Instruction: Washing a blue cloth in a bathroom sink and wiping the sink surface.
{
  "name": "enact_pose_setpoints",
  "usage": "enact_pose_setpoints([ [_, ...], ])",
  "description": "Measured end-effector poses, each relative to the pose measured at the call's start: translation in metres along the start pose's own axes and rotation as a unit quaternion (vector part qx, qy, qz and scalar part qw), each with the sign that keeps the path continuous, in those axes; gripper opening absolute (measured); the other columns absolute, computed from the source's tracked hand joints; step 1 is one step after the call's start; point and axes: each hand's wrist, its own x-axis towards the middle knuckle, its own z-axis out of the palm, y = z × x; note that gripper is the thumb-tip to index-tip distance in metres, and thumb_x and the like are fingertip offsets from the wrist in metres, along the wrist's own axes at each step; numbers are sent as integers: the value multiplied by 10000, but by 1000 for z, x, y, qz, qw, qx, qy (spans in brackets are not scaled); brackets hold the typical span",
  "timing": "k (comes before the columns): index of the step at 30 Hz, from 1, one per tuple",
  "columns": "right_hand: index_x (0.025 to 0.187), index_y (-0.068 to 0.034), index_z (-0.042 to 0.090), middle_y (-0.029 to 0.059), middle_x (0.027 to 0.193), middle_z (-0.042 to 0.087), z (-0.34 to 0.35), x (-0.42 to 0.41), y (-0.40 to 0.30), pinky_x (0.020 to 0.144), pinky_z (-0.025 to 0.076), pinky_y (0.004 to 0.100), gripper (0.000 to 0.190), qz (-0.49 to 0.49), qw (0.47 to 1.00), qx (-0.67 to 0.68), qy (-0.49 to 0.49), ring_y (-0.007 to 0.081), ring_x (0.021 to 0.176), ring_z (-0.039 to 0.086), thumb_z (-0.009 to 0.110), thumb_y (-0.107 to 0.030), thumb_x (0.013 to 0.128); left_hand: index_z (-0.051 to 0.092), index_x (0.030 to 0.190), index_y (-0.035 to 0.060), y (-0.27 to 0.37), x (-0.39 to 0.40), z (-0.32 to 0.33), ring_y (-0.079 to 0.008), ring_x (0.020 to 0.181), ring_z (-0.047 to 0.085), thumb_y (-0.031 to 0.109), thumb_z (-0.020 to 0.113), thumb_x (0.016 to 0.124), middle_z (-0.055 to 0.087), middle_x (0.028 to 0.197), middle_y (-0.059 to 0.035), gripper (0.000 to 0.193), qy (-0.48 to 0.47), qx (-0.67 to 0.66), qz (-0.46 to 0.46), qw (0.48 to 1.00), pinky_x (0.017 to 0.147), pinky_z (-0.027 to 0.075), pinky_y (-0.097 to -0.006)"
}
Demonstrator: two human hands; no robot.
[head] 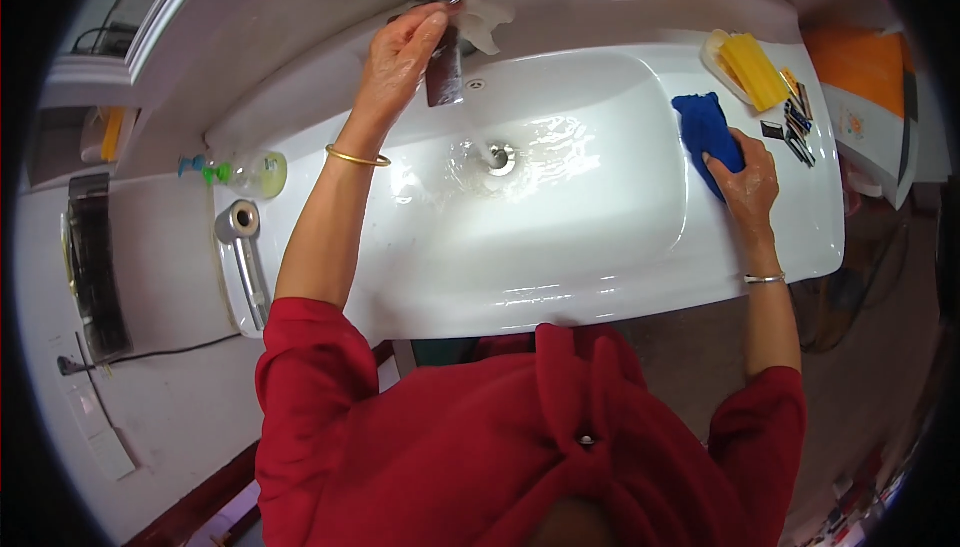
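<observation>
At the top of the washbasin, my left hand (405, 48) is at the faucet (446, 71), its fingers by the upper metal part; whether they grip it cannot be told. Water runs from the faucet towards the drain (499, 158) in the white ceramic basin (585, 232). Over on the basin's right ledge, my right hand (746, 172) holds a folded blue cloth (705, 127) against the surface. Beyond that cloth stands a white soap dish (716, 63) with a yellow item (752, 71) on it. A translucent whitish piece (487, 22) is behind the faucet.
Small hair clips (799, 123) lie on the right ledge, near an orange and white box (862, 89). Pump bottles (255, 174) and a silver hair dryer (244, 247) rest on the left ledge. A black cord (172, 348) runs along the left wall.
</observation>
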Motion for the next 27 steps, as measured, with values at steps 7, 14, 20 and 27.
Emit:
enact_pose_setpoints([
  [7, 1363, -112, 307, 178, 1222, 429, -43, -15, -6, 963, 379, 408, 892, -189, 967, -5, -172, 353, 1127, 408, 738, -57, 584, 633, 952, -1, -22, -59, -45, -142, 727, 552, 155, 578, 867, 636, 846, -64, 186, 23, 186, 77, 979, 668, 434, -258],
  [14, 1169, -55, 536, 150, 1066, 594, -40, -5, -70, 873, 422, 373, 522, -179, 918, 132, -328, 307, 947, 527, 637, -34, 658, 625, 914, -2, -73, -193, -114, -282, 867, 593, 28, 613, 799, 631, 923, -140, 119, 38, 345, 1, 938, 783, 465, -352],
  [20, 1188, -101, 542, 126, 1195, 529, 48, 66, -110, 941, 405, 389, 534, -396, 886, 43, -239, 306, 1056, 471, 631, 26, 677, 590, 1029, 38, -77, -233, -128, -284, 1061, 497, 78, 665, 773, 529, 1137, -114, 270, 38, 489, -30, 871, 895, 397, -381],
  [27, 1077, -125, 594, 206, 1016, 537, 78, 20, -75, 847, 441, 422, 414, -404, 812, -170, -386, 393, 989, 478, 638, -111, 666, 476, 1241, 73, -93, -275, -127, -354, 1227, 315, 237, 665, 791, 377, 1310, -162, 516, 13, 533, -75, 843, 1010, 257, -461],
])
